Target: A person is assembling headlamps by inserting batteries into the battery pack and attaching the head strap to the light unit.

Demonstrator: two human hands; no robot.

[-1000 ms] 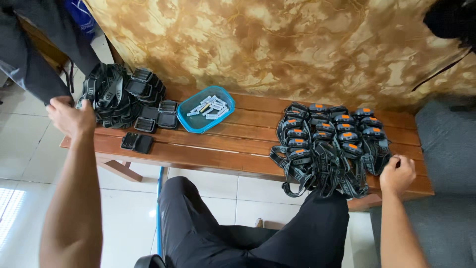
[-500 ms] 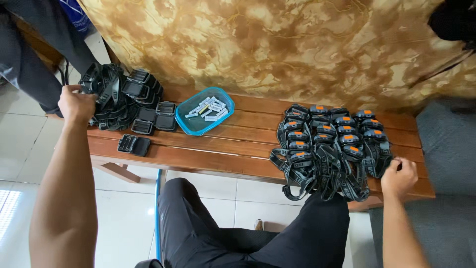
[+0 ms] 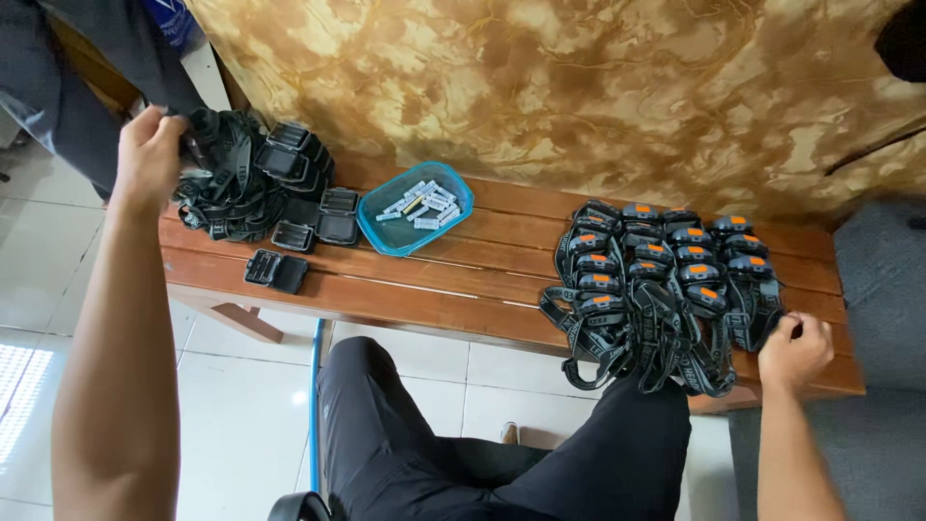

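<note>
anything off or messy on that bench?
Nothing spilled or visibly damaged. The orange-buttoned headlamps by the right hand lie in neat rows, though their straps hang over the bench edge. The pile under the left hand is a loose tangle. One small black case lies open, apart from the pile.

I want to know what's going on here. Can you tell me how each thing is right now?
Left hand: closed, gripping the strap pile.
Right hand: closed, fingers pinching a strap at the bench's edge.
Strap pile: tangled heap.
Black cases: opened, lying flat.
Blue tray: uncovered, small white pieces inside.
Headlamps: laid in rows, straps hanging off the front.
Bench: upright, holding everything.
</note>
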